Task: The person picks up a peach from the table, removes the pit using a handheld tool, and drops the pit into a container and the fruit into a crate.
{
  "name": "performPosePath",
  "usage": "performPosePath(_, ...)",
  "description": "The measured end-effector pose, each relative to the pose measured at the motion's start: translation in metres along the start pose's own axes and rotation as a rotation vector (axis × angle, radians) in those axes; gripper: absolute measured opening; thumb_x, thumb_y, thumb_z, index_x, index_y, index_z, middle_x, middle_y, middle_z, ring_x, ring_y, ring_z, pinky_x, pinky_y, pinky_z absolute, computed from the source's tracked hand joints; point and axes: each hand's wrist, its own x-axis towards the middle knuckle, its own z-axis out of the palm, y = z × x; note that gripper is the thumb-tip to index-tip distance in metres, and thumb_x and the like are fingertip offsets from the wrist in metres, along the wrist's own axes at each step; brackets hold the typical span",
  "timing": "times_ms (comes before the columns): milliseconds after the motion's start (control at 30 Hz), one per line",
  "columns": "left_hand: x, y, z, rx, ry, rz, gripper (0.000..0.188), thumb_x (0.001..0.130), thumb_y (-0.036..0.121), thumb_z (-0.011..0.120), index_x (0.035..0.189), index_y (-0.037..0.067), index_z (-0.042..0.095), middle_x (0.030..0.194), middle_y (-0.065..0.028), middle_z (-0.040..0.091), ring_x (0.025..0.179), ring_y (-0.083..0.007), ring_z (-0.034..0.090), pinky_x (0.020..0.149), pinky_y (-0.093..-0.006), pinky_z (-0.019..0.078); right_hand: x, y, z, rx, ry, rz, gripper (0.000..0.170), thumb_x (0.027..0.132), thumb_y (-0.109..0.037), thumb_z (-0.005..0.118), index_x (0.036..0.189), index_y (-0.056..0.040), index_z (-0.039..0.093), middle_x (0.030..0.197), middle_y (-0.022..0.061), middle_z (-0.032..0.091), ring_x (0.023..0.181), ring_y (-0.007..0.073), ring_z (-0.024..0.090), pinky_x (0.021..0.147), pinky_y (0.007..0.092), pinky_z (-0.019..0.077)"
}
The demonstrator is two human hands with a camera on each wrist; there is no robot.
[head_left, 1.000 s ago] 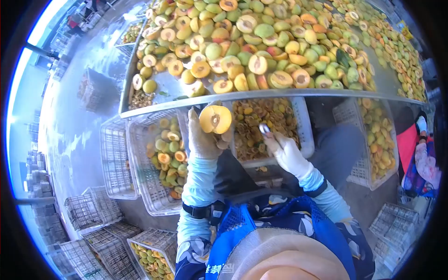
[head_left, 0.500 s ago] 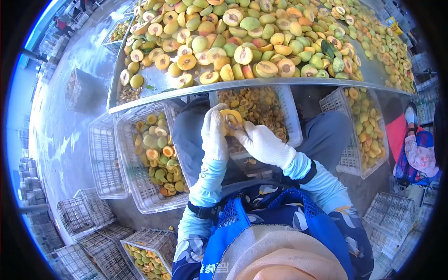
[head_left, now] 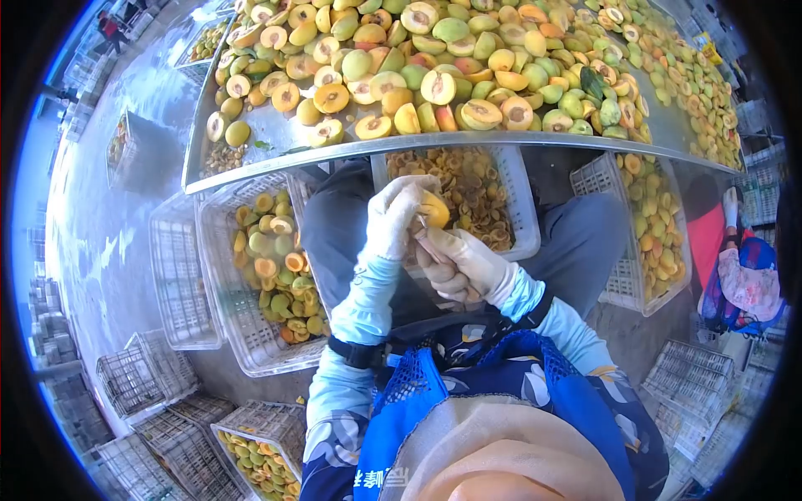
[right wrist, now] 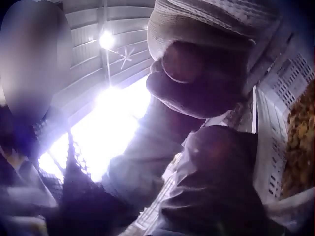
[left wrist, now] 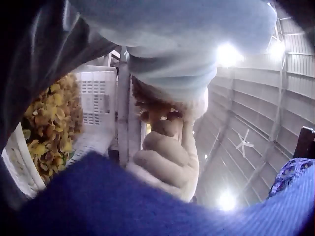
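Observation:
In the head view my gloved left hand (head_left: 393, 217) grips a halved yellow peach (head_left: 433, 209), its rounded skin side turned up toward the camera. Against it, my gloved right hand (head_left: 476, 263) holds a small metal-tipped pitting spoon with curled fingers, thumb toward the fruit. The spoon's tip and the cut face are mostly hidden between the hands. Both hands are close together over a white crate of brown-yellow scraps (head_left: 476, 196), between the person's knees. The right wrist view shows the underside of the curled gloved fingers (right wrist: 197, 93) in shadow.
A metal-edged table (head_left: 501, 144) piled with halved peaches (head_left: 439, 87) stands just in front. At left a white crate (head_left: 242, 334) holds more halves; another fruit crate (head_left: 614, 250) stands at right. Stacked crates (head_left: 200, 442) lie behind left. Another person (head_left: 748, 267) sits at far right.
The right hand with the spoon came in from the right to the fruit. The left hand turned the peach half from showing its cut face and stone to showing its skin.

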Motion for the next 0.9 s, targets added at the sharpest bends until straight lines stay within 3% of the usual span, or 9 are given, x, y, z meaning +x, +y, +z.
performPosePath(133, 0.014, -0.029, 0.032, -0.777, 0.277, 0.113, 0.050, 0.096, 0.045, 0.044, 0.111, -0.002, 0.058, 0.091, -0.0086, 0.063, 0.083, -0.0156, 0.059, 0.075, -0.0269, 0.0479, 0.011, 0.026, -0.012, 0.441, -0.279, -0.108, 0.044, 0.094, -0.051, 0.048, 0.092, -0.0074, 0.051, 0.055, -0.0063, 0.034, 0.042, 0.0033, 0.033, 0.035, 0.0183, 0.0235)
performPosePath(200, 0.017, -0.021, 0.019, -0.950, 0.613, 0.020, 0.052, 0.094, 0.046, 0.046, 0.114, 0.000, 0.058, 0.094, -0.0092, 0.063, 0.080, -0.0140, 0.060, 0.066, -0.0257, 0.0505, 0.004, 0.023, -0.008, -0.082, 0.118, -0.320, 0.043, 0.096, -0.046, 0.047, 0.096, -0.0034, 0.053, 0.055, -0.0034, 0.041, 0.043, 0.0070, 0.039, 0.038, 0.0207, 0.0309)
performPosePath(267, -0.004, -0.022, -0.037, -0.289, 0.687, 0.273, 0.047, 0.089, 0.043, 0.055, 0.115, 0.004, 0.059, 0.102, -0.0102, 0.063, 0.085, -0.0164, 0.062, 0.064, -0.0261, 0.0514, 0.028, 0.039, -0.059, -1.083, 0.550, -0.637, 0.032, 0.096, -0.031, 0.050, 0.102, -0.0010, 0.058, 0.064, 0.0078, 0.058, 0.053, 0.0179, 0.056, 0.051, 0.0304, 0.0466)
performPosePath(333, -0.040, 0.006, -0.096, -0.191, 0.813, 0.241, 0.045, 0.086, 0.038, 0.061, 0.114, 0.002, 0.060, 0.111, -0.0119, 0.061, 0.091, -0.0212, 0.062, 0.073, -0.0289, 0.0522, 0.026, 0.047, -0.113, -1.949, 0.458, -0.356, 0.030, 0.093, -0.030, 0.047, 0.098, -0.0041, 0.062, 0.081, 0.0182, 0.065, 0.074, 0.0371, 0.063, 0.063, 0.0438, 0.0511)
performPosePath(400, -0.074, 0.019, -0.152, 0.954, 0.665, 0.182, 0.046, 0.084, 0.035, 0.063, 0.115, 0.000, 0.060, 0.117, -0.0150, 0.058, 0.099, -0.0288, 0.060, 0.086, -0.0351, 0.0484, 0.026, 0.054, -0.137, -1.655, 0.745, -0.099, 0.034, 0.094, -0.034, 0.044, 0.099, -0.0055, 0.063, 0.080, 0.0185, 0.067, 0.074, 0.0347, 0.065, 0.063, 0.0468, 0.0513)
performPosePath(500, -0.051, 0.061, -0.151, 1.510, 0.571, 0.121, 0.044, 0.083, 0.034, 0.059, 0.116, 0.005, 0.060, 0.114, -0.0177, 0.058, 0.100, -0.0322, 0.058, 0.092, -0.0405, 0.0440, 0.037, 0.055, -0.129, -1.732, 0.608, 0.026, 0.039, 0.093, -0.038, 0.043, 0.098, -0.0047, 0.063, 0.077, 0.0197, 0.066, 0.070, 0.0369, 0.064, 0.063, 0.0481, 0.0506)
performPosePath(700, 0.114, 0.050, -0.125, 1.418, 0.321, -0.347, 0.050, 0.080, 0.047, 0.056, 0.106, 0.004, 0.060, 0.102, -0.0192, 0.063, 0.099, -0.0359, 0.059, 0.085, -0.0421, 0.0466, 0.033, 0.052, -0.097, -1.586, 0.577, -0.106, 0.040, 0.093, -0.038, 0.047, 0.099, -0.0005, 0.059, 0.077, 0.0229, 0.064, 0.075, 0.0419, 0.062, 0.066, 0.0492, 0.0484)
performPosePath(867, 0.116, 0.029, -0.097, 1.433, 0.445, 0.148, 0.047, 0.075, 0.032, 0.065, 0.108, 0.001, 0.053, 0.099, -0.0203, 0.062, 0.088, -0.0338, 0.064, 0.079, -0.0390, 0.0510, 0.007, 0.053, -0.094, -1.330, 0.724, -0.384, 0.032, 0.092, -0.031, 0.053, 0.095, 0.0001, 0.058, 0.075, 0.0254, 0.062, 0.072, 0.0432, 0.060, 0.062, 0.0498, 0.0467)
performPosePath(900, 0.106, 0.033, -0.098, 0.877, 0.469, 0.193, 0.042, 0.074, 0.026, 0.066, 0.106, 0.002, 0.053, 0.095, -0.0171, 0.062, 0.085, -0.0306, 0.064, 0.073, -0.0367, 0.0519, 0.004, 0.054, -0.097, -1.327, 0.731, -0.387, 0.032, 0.092, -0.031, 0.053, 0.095, 0.0001, 0.058, 0.075, 0.0254, 0.062, 0.072, 0.0432, 0.060, 0.062, 0.0498, 0.0467)
